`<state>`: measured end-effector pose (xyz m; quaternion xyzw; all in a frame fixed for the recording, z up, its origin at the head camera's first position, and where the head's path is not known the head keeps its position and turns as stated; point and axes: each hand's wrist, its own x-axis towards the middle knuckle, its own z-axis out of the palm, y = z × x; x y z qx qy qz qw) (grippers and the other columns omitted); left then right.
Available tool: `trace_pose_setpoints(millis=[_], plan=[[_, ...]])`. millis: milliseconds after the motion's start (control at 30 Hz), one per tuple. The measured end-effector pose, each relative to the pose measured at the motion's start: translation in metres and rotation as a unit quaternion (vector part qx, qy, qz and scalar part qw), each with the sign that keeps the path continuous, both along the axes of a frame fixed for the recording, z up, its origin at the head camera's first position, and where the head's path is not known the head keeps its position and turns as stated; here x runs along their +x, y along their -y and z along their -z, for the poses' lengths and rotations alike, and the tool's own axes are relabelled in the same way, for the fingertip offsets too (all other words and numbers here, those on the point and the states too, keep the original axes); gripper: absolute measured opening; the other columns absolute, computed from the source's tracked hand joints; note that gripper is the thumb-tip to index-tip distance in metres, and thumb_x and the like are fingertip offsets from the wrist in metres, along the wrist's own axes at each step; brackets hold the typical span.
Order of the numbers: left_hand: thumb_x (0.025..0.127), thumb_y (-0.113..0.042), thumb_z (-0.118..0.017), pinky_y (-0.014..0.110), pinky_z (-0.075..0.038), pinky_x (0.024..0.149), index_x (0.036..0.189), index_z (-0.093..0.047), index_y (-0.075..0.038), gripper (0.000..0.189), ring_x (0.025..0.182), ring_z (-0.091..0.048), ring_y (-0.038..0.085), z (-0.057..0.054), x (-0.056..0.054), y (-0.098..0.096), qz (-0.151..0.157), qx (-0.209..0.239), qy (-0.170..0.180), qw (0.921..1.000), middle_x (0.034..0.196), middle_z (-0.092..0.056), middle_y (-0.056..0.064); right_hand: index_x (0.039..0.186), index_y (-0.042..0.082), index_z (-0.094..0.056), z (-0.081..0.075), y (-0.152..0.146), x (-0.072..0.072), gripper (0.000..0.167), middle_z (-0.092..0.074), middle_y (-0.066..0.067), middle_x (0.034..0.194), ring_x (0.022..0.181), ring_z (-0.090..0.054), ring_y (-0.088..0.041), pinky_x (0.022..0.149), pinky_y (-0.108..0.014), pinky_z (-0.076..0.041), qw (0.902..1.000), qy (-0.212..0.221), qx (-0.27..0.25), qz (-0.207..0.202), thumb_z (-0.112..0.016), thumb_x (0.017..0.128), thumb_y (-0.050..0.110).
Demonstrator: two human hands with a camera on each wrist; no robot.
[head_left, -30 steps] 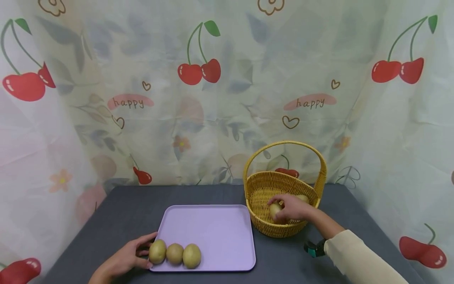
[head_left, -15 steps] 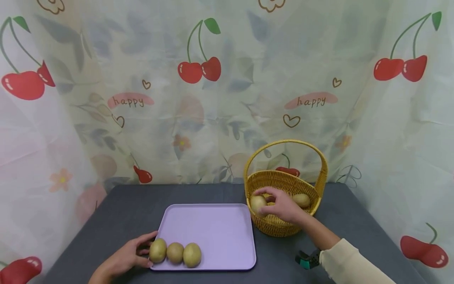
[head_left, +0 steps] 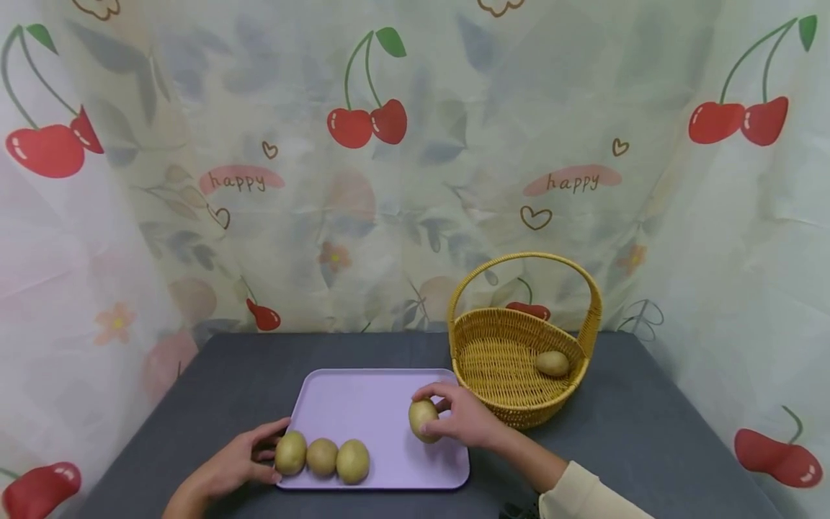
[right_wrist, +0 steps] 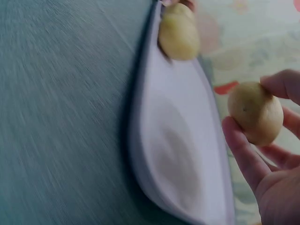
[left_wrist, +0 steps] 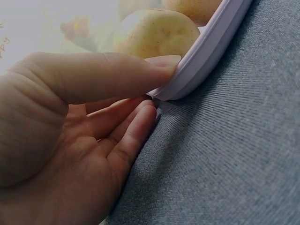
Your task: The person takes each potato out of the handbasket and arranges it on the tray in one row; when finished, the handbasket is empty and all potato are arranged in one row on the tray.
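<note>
Between the thumb and fingers of my right hand (head_left: 468, 419) is a potato (head_left: 424, 421), held over the right part of a lilac tray (head_left: 382, 396). The right wrist view shows this potato (right_wrist: 255, 112) pinched by the fingertips, apart from the tray. Three more potatoes (head_left: 322, 458) stand in a row along the tray's near left edge. My left hand (head_left: 233, 461) holds the tray's left edge. In the left wrist view its thumb (left_wrist: 117, 75) lies on the rim, beside the leftmost potato (left_wrist: 159, 35), with the other fingers low against the tray's side.
A yellow wicker basket (head_left: 499, 360) with a tall handle stands at the back right, one potato (head_left: 552, 363) inside it. A dark grey cloth (head_left: 259, 360) covers the table. A printed curtain (head_left: 415, 180) rises behind and on both sides.
My right hand has lifted a potato out of the basket and carried it left and nearer, over the tray. My left hand and the three potatoes in the row have stayed put.
</note>
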<state>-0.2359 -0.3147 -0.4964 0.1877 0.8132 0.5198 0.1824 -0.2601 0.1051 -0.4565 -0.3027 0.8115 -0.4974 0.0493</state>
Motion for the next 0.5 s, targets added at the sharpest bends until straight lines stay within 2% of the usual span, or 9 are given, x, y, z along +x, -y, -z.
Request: trace_pose_setpoints(millis=[267,367,500], plan=[[0.078,-0.004,-0.077,0.022,-0.047,0.085,0.146,-0.027,0.013,0.086,0.118,-0.048,0.045,0.002,0.0,0.001,-0.001,0.007,-0.007,1.0,0.137,-0.041,0.036,0.112,0.005,-0.068,0.02,0.039,0.013,0.041,-0.063,-0.003,0.105,0.079,-0.062,-0.015,0.064,-0.027,-0.051,0.9982,0.015,-0.011,0.057,-0.079,0.073,0.009],[0.078,-0.004,-0.078,0.021,-0.046,0.085,0.146,-0.027,0.013,0.086,0.118,-0.049,0.044,0.002,0.0,0.001,-0.004,0.009,-0.008,0.9999,0.136,-0.042,0.035,0.111,0.005,-0.067,0.025,0.05,0.018,0.042,-0.061,-0.002,0.101,0.077,-0.061,-0.013,0.063,-0.026,-0.05,0.997,0.023,-0.02,0.071,-0.08,0.071,0.008],[0.078,-0.005,-0.078,0.022,-0.046,0.085,0.145,-0.027,0.013,0.086,0.118,-0.049,0.042,0.001,0.0,0.001,0.0,0.009,-0.011,0.9999,0.136,-0.042,0.035,0.11,0.006,-0.068,0.033,0.06,0.024,0.042,-0.061,-0.002,0.101,0.079,-0.061,-0.01,0.066,-0.025,-0.05,0.9966,0.009,-0.027,0.078,-0.081,0.07,0.006]])
